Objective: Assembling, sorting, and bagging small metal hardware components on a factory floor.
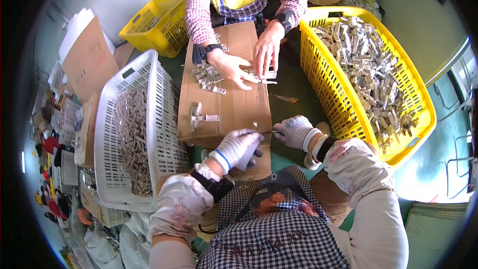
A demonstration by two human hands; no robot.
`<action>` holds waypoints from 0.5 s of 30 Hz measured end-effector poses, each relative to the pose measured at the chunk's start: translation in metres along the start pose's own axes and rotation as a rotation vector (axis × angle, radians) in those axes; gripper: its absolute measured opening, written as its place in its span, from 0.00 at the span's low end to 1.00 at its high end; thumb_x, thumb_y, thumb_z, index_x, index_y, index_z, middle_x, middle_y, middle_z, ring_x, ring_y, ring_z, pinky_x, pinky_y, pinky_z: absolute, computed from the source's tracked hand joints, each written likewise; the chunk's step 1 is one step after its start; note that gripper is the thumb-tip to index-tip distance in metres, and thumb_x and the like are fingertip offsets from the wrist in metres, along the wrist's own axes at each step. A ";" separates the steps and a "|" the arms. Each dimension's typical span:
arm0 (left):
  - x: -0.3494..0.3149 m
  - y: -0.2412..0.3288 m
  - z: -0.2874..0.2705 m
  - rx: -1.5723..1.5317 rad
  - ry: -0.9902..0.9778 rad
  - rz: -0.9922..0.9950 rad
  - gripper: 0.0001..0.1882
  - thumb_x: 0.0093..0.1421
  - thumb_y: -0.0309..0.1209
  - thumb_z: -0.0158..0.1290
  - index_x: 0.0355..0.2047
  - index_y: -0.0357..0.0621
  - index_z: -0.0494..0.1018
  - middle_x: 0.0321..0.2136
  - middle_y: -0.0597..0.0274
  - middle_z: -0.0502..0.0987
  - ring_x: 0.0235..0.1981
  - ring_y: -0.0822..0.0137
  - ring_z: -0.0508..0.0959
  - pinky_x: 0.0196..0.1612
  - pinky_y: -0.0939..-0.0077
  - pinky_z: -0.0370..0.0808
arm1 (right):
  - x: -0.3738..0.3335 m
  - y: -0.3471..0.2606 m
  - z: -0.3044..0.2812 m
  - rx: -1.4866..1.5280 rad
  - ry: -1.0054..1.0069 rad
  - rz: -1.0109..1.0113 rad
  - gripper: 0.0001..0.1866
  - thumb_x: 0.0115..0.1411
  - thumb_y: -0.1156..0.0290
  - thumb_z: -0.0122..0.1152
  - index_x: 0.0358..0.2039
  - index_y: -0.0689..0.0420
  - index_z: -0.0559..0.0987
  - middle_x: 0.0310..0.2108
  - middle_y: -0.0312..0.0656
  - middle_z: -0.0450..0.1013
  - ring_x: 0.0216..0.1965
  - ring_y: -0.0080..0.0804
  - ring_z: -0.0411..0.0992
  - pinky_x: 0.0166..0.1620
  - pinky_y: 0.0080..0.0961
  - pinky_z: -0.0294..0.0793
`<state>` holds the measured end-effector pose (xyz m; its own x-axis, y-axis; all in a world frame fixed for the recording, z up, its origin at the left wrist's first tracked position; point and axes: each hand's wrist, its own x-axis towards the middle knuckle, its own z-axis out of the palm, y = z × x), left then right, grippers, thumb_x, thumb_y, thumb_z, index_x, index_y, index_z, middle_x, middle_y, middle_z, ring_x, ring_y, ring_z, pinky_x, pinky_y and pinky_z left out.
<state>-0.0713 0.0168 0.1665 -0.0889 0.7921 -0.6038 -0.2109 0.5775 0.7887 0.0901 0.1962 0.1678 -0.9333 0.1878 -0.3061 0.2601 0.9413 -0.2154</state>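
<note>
My left hand (235, 150), in a striped work glove, is closed at the near edge of a cardboard box (226, 112); what its fingers hold is hidden. My right hand (298, 132), also gloved, is closed in a pinch just right of the box. A thin dark piece shows between the two hands, too small to name. A few clear plastic clip-like parts (201, 117) lie on the box's left side. Farther back lies a small pile of similar clear parts (206, 75). Across the box, a co-worker's two bare hands (234, 69) handle another clear part (268, 75).
To the right stands a yellow basket (326, 77) full of metallic-looking clips (371, 67). A white basket (162, 114) on the left holds many small greyish parts (133, 142). Another yellow basket (137, 35) is at the back left, near upright cardboard (92, 62).
</note>
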 end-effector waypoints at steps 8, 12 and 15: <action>-0.027 0.072 -0.040 1.564 0.124 0.936 0.28 0.34 0.34 0.58 0.41 0.42 0.74 0.34 0.69 0.80 0.44 0.62 0.76 0.51 0.69 0.73 | -0.004 0.007 0.009 0.054 0.010 -0.037 0.17 0.65 0.55 0.42 0.40 0.51 0.76 0.30 0.45 0.77 0.36 0.46 0.76 0.41 0.42 0.74; -0.019 0.069 -0.045 0.758 0.264 0.463 0.27 0.41 0.35 0.57 0.44 0.41 0.74 0.40 0.59 0.77 0.43 0.60 0.77 0.50 0.68 0.73 | 0.000 0.008 0.012 0.064 0.049 -0.063 0.16 0.65 0.55 0.43 0.38 0.52 0.75 0.29 0.45 0.76 0.34 0.46 0.76 0.41 0.41 0.73; -0.009 0.065 -0.046 0.050 0.257 0.135 0.25 0.45 0.35 0.56 0.46 0.41 0.73 0.41 0.57 0.77 0.43 0.59 0.77 0.50 0.69 0.73 | -0.001 0.009 0.014 0.064 0.034 -0.076 0.16 0.64 0.55 0.44 0.37 0.52 0.75 0.28 0.44 0.76 0.34 0.45 0.76 0.40 0.40 0.73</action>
<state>-0.1292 0.0382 0.2174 -0.3583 0.7902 -0.4972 -0.1331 0.4839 0.8649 0.0964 0.2007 0.1534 -0.9585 0.1269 -0.2552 0.2023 0.9337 -0.2955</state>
